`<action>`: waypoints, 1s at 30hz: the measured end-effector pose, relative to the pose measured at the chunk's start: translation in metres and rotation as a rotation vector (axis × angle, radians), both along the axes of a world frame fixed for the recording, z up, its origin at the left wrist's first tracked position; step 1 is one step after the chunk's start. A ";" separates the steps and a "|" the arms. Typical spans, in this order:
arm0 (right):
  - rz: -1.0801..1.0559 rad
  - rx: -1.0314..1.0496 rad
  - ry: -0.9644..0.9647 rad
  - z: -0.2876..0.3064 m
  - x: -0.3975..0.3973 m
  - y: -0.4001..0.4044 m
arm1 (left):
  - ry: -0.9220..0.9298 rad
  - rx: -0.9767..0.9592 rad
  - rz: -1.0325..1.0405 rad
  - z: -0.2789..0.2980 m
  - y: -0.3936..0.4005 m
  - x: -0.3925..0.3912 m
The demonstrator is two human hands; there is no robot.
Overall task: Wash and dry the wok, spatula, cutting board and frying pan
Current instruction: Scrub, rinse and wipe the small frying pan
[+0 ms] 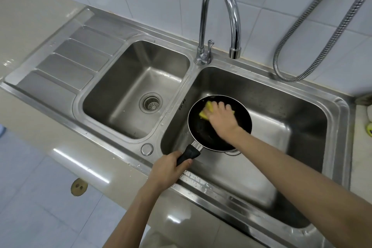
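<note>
While the frying pan [203, 133] hung inside the right basin [302, 110] of the steel double sink, the left hand [168, 169] was clamped around its black handle [188, 155], which reached out over the basin's near-left rim. The pan was tilted, its dark inside facing up and toward the camera, its far edge close to the divider between the two basins. The right hand [221, 117] pressed flat, fingers closed down on a yellow sponge [207, 111], against the upper part of the pan's inside, near its far rim. To the right of the pan the basin floor lay open and bare up to the right wall, leaving wide room on that side. The left basin [112, 94] held only its drain strainer [150, 102]. A curved chrome tap [227, 6] rose from the back ledge, its spout ending above the back edge of the right basin, well above the pan. A ribbed metal hose [322, 32] looped down the tiled wall on the right.
</note>
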State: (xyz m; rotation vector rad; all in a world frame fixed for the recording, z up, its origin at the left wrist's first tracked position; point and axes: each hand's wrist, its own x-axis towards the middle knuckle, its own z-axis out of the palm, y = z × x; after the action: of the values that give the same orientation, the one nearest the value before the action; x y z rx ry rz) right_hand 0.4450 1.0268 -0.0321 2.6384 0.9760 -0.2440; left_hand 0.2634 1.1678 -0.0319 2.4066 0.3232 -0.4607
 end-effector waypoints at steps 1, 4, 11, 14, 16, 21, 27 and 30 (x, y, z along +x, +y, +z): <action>-0.041 -0.058 0.010 0.000 0.004 -0.005 | 0.008 0.008 0.007 0.000 0.000 0.001; -0.106 -0.180 0.033 0.003 0.005 -0.022 | 0.019 -0.007 0.046 0.002 0.000 0.003; -0.039 0.087 0.699 0.010 -0.015 -0.033 | 0.063 0.023 -0.035 0.001 0.002 0.005; -0.017 0.305 0.583 -0.006 -0.031 -0.019 | 0.066 0.014 -0.099 0.000 0.004 0.004; -0.051 0.283 0.338 -0.012 -0.031 -0.013 | 0.060 -0.010 -0.104 -0.002 0.005 0.002; -0.196 0.041 0.042 -0.018 -0.007 -0.023 | 0.068 -0.038 -0.056 0.000 0.004 0.003; -0.063 -0.022 0.445 0.004 0.003 -0.051 | 0.095 -0.196 0.068 0.005 0.006 0.008; 0.006 0.202 0.737 0.004 -0.012 -0.041 | 0.127 -0.232 0.037 0.003 0.009 0.007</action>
State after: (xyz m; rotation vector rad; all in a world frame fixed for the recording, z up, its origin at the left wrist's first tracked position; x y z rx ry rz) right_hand 0.4326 0.9854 -0.0283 2.7563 1.2627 -1.2365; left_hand 0.2708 1.1765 -0.0285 2.1478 0.3485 -0.6016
